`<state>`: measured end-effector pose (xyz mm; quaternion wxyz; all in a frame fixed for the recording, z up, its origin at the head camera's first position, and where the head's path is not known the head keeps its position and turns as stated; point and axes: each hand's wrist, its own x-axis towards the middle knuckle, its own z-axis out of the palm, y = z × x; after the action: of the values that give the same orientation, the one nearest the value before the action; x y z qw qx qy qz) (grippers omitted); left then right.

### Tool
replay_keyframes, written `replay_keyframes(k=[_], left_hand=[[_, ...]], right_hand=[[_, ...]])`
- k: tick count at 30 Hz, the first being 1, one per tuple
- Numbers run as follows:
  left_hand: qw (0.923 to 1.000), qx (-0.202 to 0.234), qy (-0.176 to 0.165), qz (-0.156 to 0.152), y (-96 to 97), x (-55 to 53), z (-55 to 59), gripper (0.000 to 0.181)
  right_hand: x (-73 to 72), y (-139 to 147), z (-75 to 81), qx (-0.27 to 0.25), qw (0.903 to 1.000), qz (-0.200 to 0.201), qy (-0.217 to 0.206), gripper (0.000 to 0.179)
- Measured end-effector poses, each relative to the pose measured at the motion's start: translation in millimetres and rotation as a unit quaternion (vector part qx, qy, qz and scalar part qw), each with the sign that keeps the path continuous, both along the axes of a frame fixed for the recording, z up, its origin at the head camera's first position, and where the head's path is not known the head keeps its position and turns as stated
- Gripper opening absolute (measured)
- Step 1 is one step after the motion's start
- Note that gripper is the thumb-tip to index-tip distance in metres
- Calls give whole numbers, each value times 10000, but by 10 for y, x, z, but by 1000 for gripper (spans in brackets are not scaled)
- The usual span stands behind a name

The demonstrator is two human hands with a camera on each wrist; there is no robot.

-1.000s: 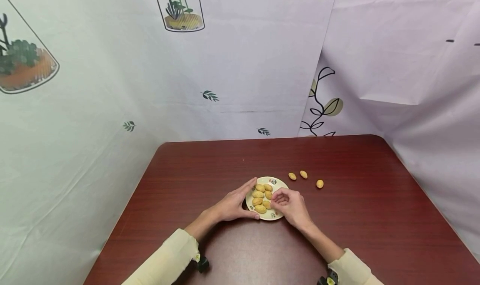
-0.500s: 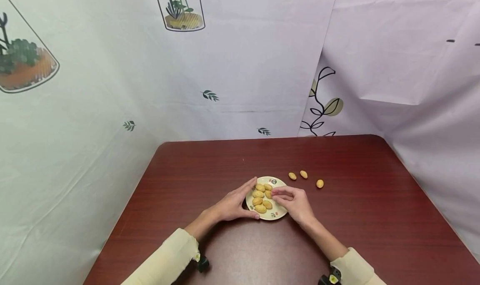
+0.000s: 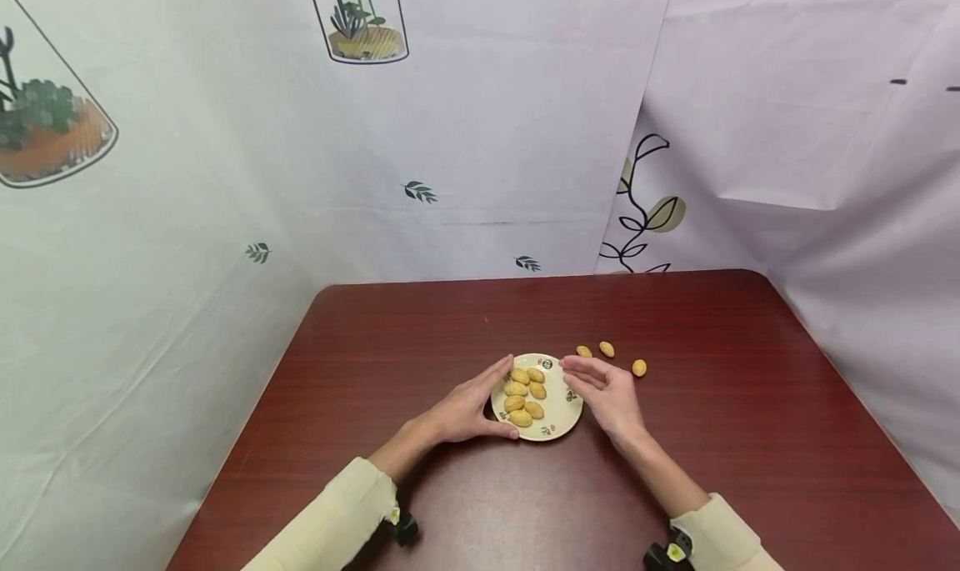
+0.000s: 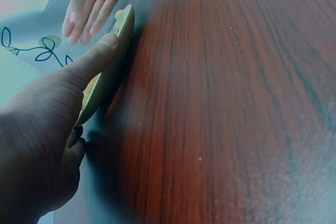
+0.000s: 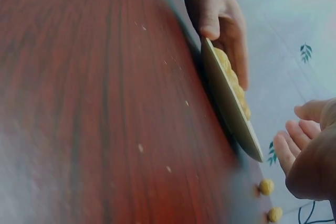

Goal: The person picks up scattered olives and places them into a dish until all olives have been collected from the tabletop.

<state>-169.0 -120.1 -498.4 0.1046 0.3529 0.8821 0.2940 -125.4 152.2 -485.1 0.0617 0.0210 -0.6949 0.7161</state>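
Note:
A small pale plate (image 3: pixel 555 417) with a printed rim lies on the table, bearing several yellow-tan, oval, nut-like pieces (image 3: pixel 516 389) on its left half. My left hand (image 3: pixel 467 408) holds the plate's left edge; in the left wrist view its thumb (image 4: pixel 97 59) lies on the rim, and the right wrist view has its fingers along the far side. Over the plate's right edge hovers my right hand (image 3: pixel 606 392), its fingers loosely bent and nothing visible between them. From the right wrist, this same hand (image 5: pixel 312 145) appears apart from the plate (image 5: pixel 226 98).
Beyond the plate to the right, three more nut-like pieces lie on the dark red wooden table (image 3: pixel 375 354), one (image 3: pixel 639 368) farthest right. White printed cloth (image 3: pixel 480 137) hangs behind the table and along its sides.
My right hand has drawn back from the nut-like pieces toward the upper right, uncovering the plate's right side; its fingers have loosened. The left hand and plate have stayed put.

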Motion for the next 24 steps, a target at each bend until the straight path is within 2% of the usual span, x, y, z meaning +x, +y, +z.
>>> replay_keyframes(k=[7,14,24], left_hand=[[10000,-18,5,15,-4,7,-19,120],[10000,-5,32,-2,-3,1,-24,120],[10000,5,43,-26,0,3,-4,120]], right_hand=[[-37,148,-11,-155,9995,-284,47,43],[-90,318,-8,69,9981,-593,124,52],[-120,535,12,380,9940,-1022,-88,55]])
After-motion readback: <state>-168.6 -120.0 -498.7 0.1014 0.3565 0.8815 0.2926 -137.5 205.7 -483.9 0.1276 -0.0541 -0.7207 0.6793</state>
